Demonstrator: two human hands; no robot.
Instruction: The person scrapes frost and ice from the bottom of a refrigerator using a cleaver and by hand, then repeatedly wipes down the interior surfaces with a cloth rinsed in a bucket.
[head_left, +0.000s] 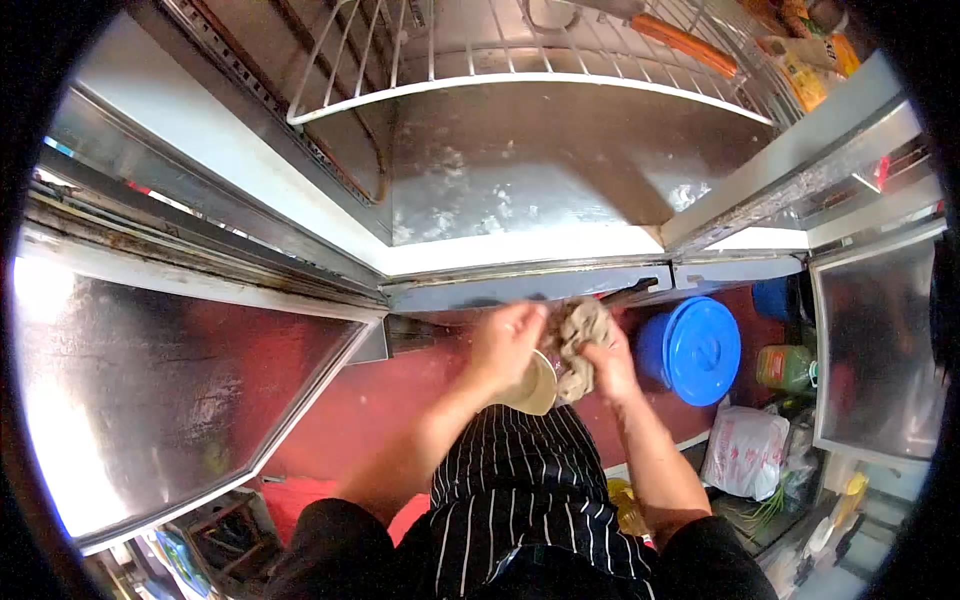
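Left grip point(510, 342): blurred beside a pale container point(541, 394); we cannot tell its hold.
Right grip point(611, 362): clutching our crumpled cloth point(583, 335), bunched leftward.

Near the red floor's point(390, 400) right edge, you have a blue lidded bucket point(703, 350) and a white bag point(745, 452).

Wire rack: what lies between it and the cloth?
Head view: from wire rack to cloth lie spotted metal surface, white sill, then grey front edge.
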